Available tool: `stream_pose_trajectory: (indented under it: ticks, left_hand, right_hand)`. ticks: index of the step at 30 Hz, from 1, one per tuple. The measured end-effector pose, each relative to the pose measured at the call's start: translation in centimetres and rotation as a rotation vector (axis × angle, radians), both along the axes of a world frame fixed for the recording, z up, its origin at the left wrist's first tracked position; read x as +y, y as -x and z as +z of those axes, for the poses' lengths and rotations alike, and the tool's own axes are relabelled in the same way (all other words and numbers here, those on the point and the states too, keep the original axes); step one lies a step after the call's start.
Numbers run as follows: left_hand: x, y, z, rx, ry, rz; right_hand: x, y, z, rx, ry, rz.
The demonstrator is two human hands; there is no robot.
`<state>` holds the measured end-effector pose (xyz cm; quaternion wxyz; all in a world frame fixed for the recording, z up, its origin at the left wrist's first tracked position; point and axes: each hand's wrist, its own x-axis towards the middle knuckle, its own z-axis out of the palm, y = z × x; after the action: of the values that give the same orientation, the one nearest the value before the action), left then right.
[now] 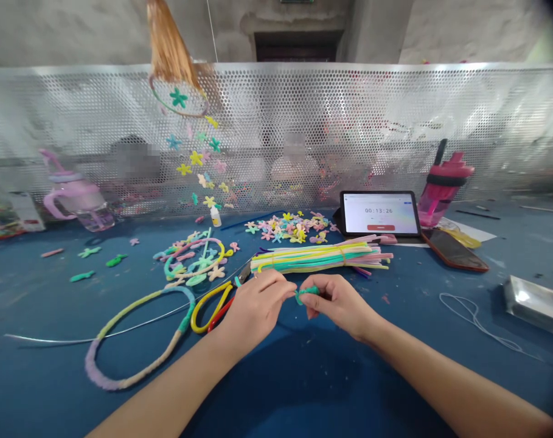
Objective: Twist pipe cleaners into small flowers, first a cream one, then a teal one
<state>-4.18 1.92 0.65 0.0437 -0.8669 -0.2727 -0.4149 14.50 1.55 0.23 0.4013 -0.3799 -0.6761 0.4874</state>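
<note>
My left hand [253, 309] and my right hand [337, 303] meet in front of me, pinching a short teal pipe cleaner [307, 294] between their fingertips. Just left of my left hand lie pliers or cutters with yellow and red handles [212, 314]. A large pastel pipe cleaner ring [137, 338] rests further left, with a thin silver wire [121, 322] running beside it. A bundle of long pastel pipe cleaners [319, 257] lies beyond my hands.
The blue work surface [276, 395] holds a pile of small pipe cleaner flowers [288, 228], a tangle of rings and shapes [194, 258], a glue bottle [215, 216], a tablet showing a timer [379, 213], a phone [454, 249], and two drinking bottles. A perforated metal screen [276, 121] stands behind.
</note>
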Motion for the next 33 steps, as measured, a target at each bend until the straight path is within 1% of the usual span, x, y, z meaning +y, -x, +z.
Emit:
stream_pose_trajectory:
  ticks: [3,6,10,14,17,20,24,27,33]
  left_hand:
    - [-0.2,0.0,0.1,-0.058,0.033,0.012]
    - [-0.4,-0.1,0.0,-0.062,0.059,0.004]
    - [-0.8,-0.5,-0.2,-0.102,0.086,-0.007]
    - [-1.0,-0.8,-0.4,-0.200,0.163,-0.008]
    - [-1.2,-1.0,-0.5,-0.266,0.233,-0.015]
    - [-1.2,-1.0,-0.8,-0.283,0.270,-0.002]
    - [-1.2,-1.1,-1.6,-0.238,0.244,-0.036]
    - [-1.3,-1.2,-2.1,-0.194,0.222,-0.072]
    - [-1.5,-1.4,-2.3,-0.195,0.192,-0.081]
  right_hand:
    - [-0.1,0.1,-0.1,0.023,0.030,0.008]
    - [0.0,0.2,-0.2,0.051,0.068,0.002]
    - [0.0,0.3,-0.3,0.096,0.079,-0.006]
    - [-0.1,0.3,-0.2,0.133,0.043,-0.007]
    - [-0.1,0.2,-0.3,0.164,0.002,-0.041]
    - [-0.1,0.2,-0.4,0.206,-0.021,-0.080]
    - [-0.1,0.3,-0.5,0.244,-0.045,-0.136]
    - [-0.2,0.4,-0.6,0.258,-0.030,-0.162]
    - [-0.4,0.7,-0.4,0.259,-0.006,-0.149]
